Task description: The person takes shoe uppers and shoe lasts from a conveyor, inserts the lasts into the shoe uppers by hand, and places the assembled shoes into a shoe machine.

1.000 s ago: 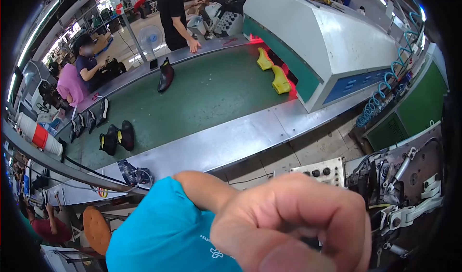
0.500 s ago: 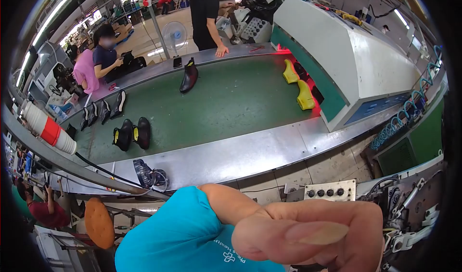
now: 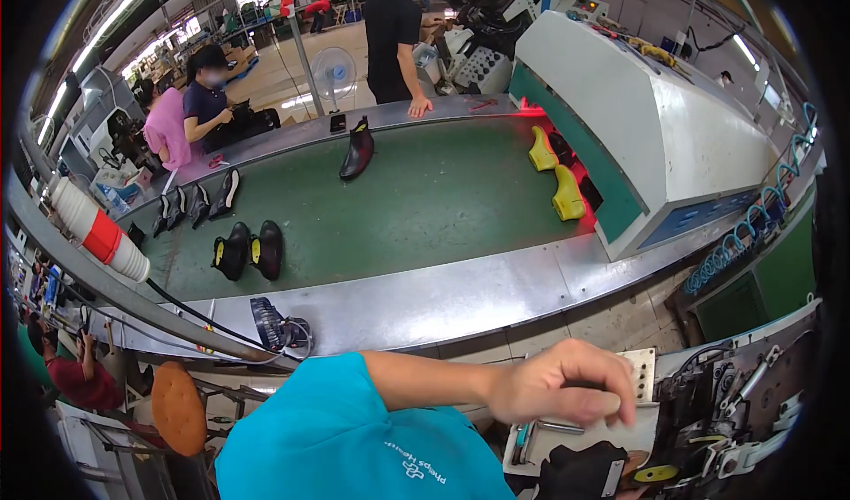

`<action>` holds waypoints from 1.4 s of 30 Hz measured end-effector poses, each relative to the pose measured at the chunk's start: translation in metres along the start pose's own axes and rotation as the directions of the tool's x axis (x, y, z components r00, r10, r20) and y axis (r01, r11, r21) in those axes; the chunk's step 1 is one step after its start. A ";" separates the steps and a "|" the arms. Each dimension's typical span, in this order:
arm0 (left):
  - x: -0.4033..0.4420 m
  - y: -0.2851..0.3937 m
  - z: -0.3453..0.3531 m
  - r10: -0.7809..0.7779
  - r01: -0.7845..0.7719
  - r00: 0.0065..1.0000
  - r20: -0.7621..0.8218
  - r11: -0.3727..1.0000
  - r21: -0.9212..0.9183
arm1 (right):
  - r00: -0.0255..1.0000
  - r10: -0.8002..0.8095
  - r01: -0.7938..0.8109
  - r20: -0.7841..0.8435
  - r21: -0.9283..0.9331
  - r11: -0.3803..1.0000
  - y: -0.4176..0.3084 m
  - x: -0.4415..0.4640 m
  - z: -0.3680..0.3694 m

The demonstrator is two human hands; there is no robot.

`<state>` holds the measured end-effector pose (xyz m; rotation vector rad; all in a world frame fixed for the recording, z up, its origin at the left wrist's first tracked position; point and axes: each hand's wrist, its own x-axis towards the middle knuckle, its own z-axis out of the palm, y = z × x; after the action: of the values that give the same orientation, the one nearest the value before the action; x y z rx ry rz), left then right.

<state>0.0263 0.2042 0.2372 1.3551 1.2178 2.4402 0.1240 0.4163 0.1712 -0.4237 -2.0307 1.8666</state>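
My left hand [image 3: 567, 385] reaches right from the blue sleeve, fingers curled and thumb bent in. It is closed; what it holds, if anything, is hidden. Just below it lies a black piece [image 3: 580, 472] with a small pale tag, perhaps a shoe upper. At the bottom edge a sliver of skin, probably my right hand [image 3: 630, 493], shows beside the black piece; its fingers are too cut off to read. A yellow oval part [image 3: 655, 473] is to the right. A light tray [image 3: 515, 454] with slim metal tools stands under my left hand.
A green conveyor [image 3: 425, 208] carries black shoes [image 3: 267, 250] and a dark boot [image 3: 358, 150]. Yellow shoe forms [image 3: 568, 195] sit at the white machine's [image 3: 611, 102] red-lit opening. A small black fan [image 3: 276, 325] stands on the metal edge. Co-workers are beyond; machinery [image 3: 753, 411] is at right.
My left hand has drawn away from the camera and looks smaller. The black piece and tray below it have come into view. The whole view has shifted as the head moved.
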 end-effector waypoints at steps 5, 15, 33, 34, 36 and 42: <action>-0.110 -0.140 -0.085 -0.695 0.661 0.687 -0.210 0.479 0.578 | 0.999 0.012 -0.007 -0.047 0.101 0.995 0.047 0.035 -0.041; -0.279 -0.190 -0.161 -0.585 0.756 0.191 -0.788 -0.424 0.498 | 0.988 0.117 -0.083 -0.103 0.290 0.954 0.119 0.095 -0.092; -0.287 -0.236 -0.126 -0.908 0.610 0.206 -0.363 -0.171 0.774 | 0.912 0.367 -0.180 -0.184 0.625 0.760 0.201 0.154 -0.145; -0.294 -0.238 -0.127 -0.918 0.600 0.192 -0.346 -0.169 0.782 | 0.905 0.381 -0.181 -0.187 0.643 0.744 0.204 0.156 -0.147; -0.306 -0.236 -0.129 -0.911 0.620 0.190 -0.366 -0.177 0.764 | 0.890 0.410 -0.179 -0.198 0.676 0.714 0.210 0.159 -0.155; -0.358 -0.243 -0.139 -0.846 0.707 0.137 -0.515 -0.280 0.649 | 0.836 0.489 -0.139 -0.249 0.766 0.627 0.220 0.164 -0.194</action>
<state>0.0697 0.1311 -0.2098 0.2203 2.2899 0.5801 0.0608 0.6810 -0.0249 -0.9176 -0.8212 2.3245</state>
